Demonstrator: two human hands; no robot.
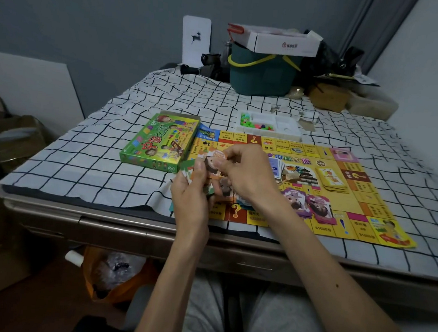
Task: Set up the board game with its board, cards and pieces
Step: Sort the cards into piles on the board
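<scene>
A yellow game board (362, 205) lies flat on the checked tablecloth. My left hand (193, 190) grips a fanned stack of play-money cards (187, 169) above the board's near left corner. My right hand (249, 172) pinches the top orange card (214, 159) of that stack. Purple and pink money piles (311, 204) lie on the board near its front. A yellow card deck (333, 179) and a blue-backed deck (276, 169) rest around the board's centre. The green game box (159, 142) lies left of the board. A white tray of coloured pieces (269, 125) sits behind the board.
A dark green basket (263, 74) topped by a white carton (287, 43) stands at the back of the table, with dark clutter and brown boxes (327, 96) beside it. The table's front edge (128, 226) is just below my hands. An orange bag (113, 275) sits on the floor.
</scene>
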